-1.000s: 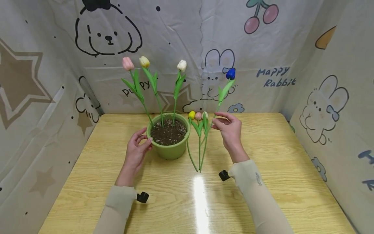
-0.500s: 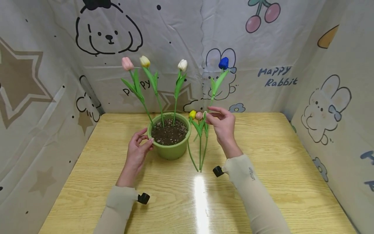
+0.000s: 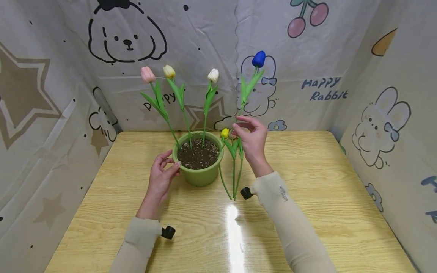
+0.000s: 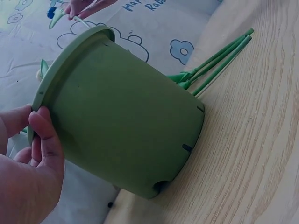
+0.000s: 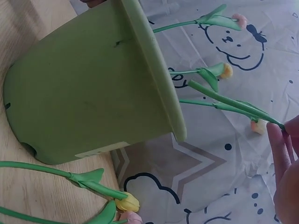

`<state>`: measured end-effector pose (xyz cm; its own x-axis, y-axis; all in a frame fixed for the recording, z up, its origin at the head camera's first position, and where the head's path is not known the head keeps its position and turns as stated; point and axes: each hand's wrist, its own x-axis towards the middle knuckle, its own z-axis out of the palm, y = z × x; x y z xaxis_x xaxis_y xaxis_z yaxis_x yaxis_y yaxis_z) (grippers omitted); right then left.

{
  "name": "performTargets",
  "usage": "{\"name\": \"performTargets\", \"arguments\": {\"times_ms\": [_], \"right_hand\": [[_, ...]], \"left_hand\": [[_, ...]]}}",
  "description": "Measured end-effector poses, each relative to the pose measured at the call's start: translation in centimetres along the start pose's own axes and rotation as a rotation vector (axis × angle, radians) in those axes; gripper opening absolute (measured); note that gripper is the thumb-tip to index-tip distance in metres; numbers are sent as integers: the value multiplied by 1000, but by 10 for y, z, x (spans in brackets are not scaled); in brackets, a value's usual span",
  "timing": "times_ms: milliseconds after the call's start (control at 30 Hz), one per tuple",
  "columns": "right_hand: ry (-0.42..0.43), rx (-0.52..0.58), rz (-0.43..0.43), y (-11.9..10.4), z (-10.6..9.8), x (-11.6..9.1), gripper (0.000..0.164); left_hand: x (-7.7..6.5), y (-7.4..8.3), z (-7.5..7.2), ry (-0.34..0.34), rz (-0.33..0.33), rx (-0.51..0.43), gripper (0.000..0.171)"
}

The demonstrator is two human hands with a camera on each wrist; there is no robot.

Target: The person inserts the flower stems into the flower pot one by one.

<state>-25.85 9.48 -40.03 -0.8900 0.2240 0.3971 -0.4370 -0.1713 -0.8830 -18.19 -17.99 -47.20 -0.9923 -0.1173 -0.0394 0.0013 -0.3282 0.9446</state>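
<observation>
My left hand [image 3: 160,172] grips the near-left rim of a green flowerpot [image 3: 199,177], thumb on one side and fingers on the other, as the left wrist view also shows. Dark soil [image 3: 196,161] fills the pot. Standing in it are a pink tulip [image 3: 148,74], a pale yellow tulip [image 3: 168,71] and a white tulip [image 3: 213,76]. With thumb and fingertips my right hand [image 3: 253,138] pinches the stem of a blue tulip [image 3: 258,59], bloom up. In the right wrist view, that green stem's [image 5: 229,101] lower end hangs above the pot's rim.
Right of the pot, several tulips lie on the wooden table [image 3: 307,212], among them a yellow one [image 3: 225,133]; my right hand partly covers the other blooms. Printed cloth walls [image 3: 198,34] rise at the back and both sides of the table.
My right hand has moved left and up toward the pot with the blue tulip, which stands higher now. The left hand keeps its grip on the rim.
</observation>
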Motion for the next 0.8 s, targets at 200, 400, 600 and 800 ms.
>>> {"name": "performTargets", "arguments": {"times_ms": [200,400,600,800], "right_hand": [[-6,-33,-38,6,10,3,24],[-28,-101,-80,12,18,5,22],[-44,-126,-116,21,21,5,22],[-27,-131,-121,27,23,3,22]], "left_hand": [[1,-1,-2,-1,-2,10,56],[1,-1,-3,-10,1,10,57],[1,0,-3,-19,-6,13,57],[1,0,-4,-26,-7,31,55]]}}
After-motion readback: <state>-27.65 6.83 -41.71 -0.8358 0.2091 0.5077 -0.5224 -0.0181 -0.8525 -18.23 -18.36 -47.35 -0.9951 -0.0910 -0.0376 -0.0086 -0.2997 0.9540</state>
